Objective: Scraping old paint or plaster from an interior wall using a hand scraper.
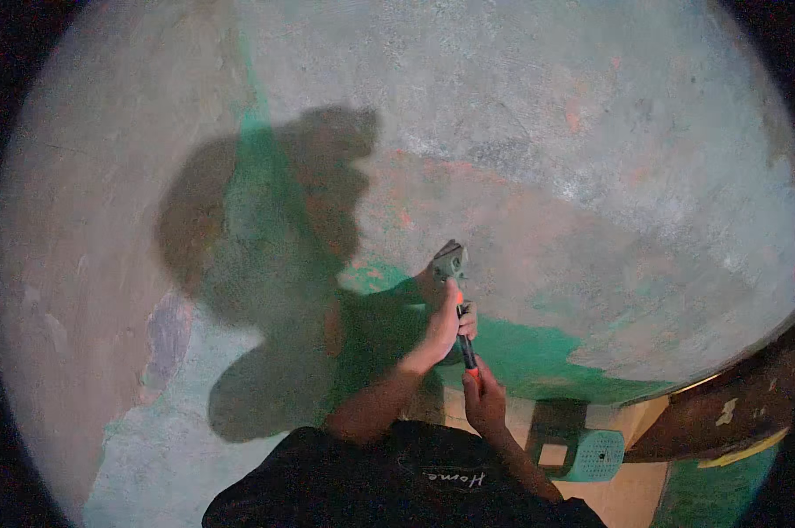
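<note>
A scraper with a metal head (451,261) and a black handle with orange ends (466,353) is held out in front of me. My left hand (445,328) wraps around the upper part of the handle, just below the head. Lower down, my right hand (483,399) grips the handle's bottom end. The head is close to a wall (542,251) with patchy grey plaster and remnants of green paint (529,350); whether it touches the wall I cannot tell.
My shadow (272,264) darkens the wall to the left, over a vertical corner with a green strip (251,132). A teal stool-like object with a perforated face (602,455) stands at lower right on a light floor (635,495). Beyond it is a dark brown panel (714,422).
</note>
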Demonstrator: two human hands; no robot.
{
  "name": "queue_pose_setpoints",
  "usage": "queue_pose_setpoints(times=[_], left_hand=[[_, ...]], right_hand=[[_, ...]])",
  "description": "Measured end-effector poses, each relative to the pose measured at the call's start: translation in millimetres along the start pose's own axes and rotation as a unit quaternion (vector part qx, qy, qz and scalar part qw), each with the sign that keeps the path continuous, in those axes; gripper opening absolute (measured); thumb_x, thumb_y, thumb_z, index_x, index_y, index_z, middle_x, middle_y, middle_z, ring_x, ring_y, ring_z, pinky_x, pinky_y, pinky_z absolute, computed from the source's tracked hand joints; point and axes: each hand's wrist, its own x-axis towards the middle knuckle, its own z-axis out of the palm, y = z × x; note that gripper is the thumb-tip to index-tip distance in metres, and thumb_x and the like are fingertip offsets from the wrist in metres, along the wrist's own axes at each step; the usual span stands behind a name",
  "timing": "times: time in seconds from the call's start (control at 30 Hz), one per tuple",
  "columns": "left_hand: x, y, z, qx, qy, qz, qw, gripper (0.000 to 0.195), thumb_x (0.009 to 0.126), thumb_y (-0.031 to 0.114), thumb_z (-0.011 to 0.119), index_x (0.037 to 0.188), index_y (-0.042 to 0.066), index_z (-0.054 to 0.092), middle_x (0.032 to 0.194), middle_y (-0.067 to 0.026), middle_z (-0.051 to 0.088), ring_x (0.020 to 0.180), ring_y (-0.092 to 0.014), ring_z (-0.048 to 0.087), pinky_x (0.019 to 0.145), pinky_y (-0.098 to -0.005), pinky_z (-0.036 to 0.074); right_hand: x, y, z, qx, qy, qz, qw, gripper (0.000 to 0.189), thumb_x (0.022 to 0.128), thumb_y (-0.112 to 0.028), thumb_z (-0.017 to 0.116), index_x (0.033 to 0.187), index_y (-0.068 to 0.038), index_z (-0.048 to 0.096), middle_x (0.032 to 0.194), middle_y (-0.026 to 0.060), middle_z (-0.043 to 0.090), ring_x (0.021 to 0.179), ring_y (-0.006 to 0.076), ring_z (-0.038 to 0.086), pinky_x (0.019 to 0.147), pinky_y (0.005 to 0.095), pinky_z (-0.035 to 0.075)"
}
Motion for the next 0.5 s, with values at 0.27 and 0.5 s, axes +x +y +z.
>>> queue_pose_setpoints(times=[0.27,0.5], left_hand=[[-4,4,6,-0.026,0.033,0.003,0.999,0.063,0.09,0.075,0.03,0.074,0.015,0.042,0.056,0.0041,0.031,0.047,-0.012,0.035,0.054,-0.0305,0.036],[-1,-1,-1,-0.027,0.007,-0.019,0.999,0.064,0.09,0.075,0.027,0.074,0.015,0.041,0.055,0.0034,0.031,0.048,-0.013,0.034,0.054,-0.0304,0.035]], right_hand=[[0,-7,0,0.009,-0.021,0.044,0.999,0.044,0.095,-0.026,0.057,0.132,-0.003,0.051,0.075,0.0067,0.057,0.065,0.0142,0.054,0.062,0.0312,0.046],[-1,9,1,-0.007,0.001,-0.008,1.0,0.041,0.095,-0.021,0.056,0.131,-0.003,0.052,0.077,0.0078,0.059,0.064,0.0121,0.052,0.061,0.0294,0.045]])
